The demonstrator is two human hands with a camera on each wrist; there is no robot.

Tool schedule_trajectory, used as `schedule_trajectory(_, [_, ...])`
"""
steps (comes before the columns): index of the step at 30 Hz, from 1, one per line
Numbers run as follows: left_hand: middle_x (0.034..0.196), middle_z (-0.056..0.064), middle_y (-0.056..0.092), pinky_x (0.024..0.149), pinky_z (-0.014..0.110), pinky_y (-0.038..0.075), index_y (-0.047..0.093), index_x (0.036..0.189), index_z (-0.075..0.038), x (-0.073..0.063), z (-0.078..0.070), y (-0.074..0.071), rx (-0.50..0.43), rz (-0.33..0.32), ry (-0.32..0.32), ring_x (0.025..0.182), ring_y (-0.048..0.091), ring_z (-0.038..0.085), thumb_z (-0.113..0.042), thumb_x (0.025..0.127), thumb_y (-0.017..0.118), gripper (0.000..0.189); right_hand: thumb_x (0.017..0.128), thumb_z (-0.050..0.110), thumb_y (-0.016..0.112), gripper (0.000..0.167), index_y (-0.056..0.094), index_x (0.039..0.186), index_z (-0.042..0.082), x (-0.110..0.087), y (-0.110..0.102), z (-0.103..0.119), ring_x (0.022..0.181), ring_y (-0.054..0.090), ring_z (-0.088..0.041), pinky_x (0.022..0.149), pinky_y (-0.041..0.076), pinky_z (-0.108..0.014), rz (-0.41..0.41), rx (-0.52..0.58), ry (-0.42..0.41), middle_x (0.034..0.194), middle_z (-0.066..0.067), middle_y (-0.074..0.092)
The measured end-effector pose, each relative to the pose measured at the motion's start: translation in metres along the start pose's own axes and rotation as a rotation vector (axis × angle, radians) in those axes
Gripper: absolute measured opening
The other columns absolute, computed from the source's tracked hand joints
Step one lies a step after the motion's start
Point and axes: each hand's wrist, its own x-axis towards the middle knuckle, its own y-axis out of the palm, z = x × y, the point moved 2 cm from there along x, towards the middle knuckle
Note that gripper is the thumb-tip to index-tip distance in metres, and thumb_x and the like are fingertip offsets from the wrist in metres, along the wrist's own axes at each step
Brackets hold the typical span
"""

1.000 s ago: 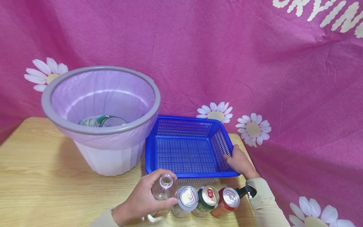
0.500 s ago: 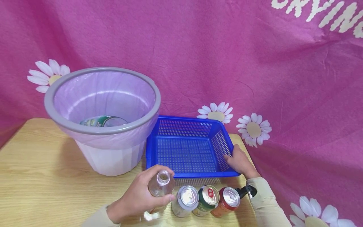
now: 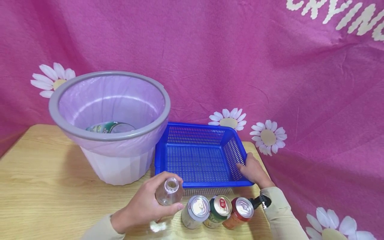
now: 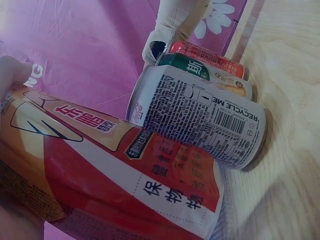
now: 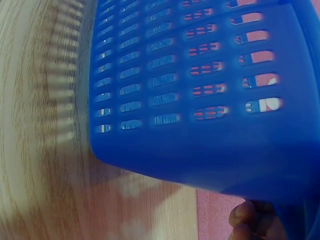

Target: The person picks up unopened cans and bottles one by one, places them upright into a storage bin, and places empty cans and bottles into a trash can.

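My left hand holds a clear bottle without a cap, upright near the table's front. Its red and orange label fills the left wrist view. Just right of the bottle, with a small gap, stands a white can; a green can and a red can follow in a row. My right hand grips the right rim of a blue plastic basket behind the cans. Some right-hand fingers show below the rim in the right wrist view. No items lie in the basket.
A large white bin with a purple liner stands left of the basket. Inside it lies a bottle with a green label. A pink cloth with daisies hangs behind the wooden table.
The left hand has moved slightly left with the bottle, opening a gap between it and the white can. The right hand and basket have stayed put.
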Motion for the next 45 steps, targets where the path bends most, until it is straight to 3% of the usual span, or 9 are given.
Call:
schedule_trajectory(17, [0.113, -0.001, 0.074, 0.078, 0.027, 0.061, 0.064, 0.123, -0.023, 0.008, -0.01, -0.01, 0.066, -0.009, 0.002, 0.097, 0.066, 0.005, -0.024, 0.076, 0.09, 0.054, 0.098, 0.024, 0.059, 0.052, 0.039, 0.129, -0.013, -0.001, -0.002, 0.002, 0.1, 0.067, -0.043, 0.092, 0.058, -0.06, -0.006, 0.006, -0.005, 0.113, -0.034, 0.061])
schedule_trajectory(45, [0.113, 0.004, 0.073, 0.08, 0.026, 0.062, 0.063, 0.124, -0.015, 0.017, -0.028, -0.024, 0.056, -0.016, 0.154, 0.099, 0.068, 0.009, -0.025, 0.077, 0.091, 0.055, 0.097, 0.025, 0.061, 0.051, 0.042, 0.127, -0.012, 0.0, -0.002, 0.001, 0.098, 0.065, -0.04, 0.089, 0.059, -0.058, -0.019, -0.022, 0.009, 0.111, -0.03, 0.06])
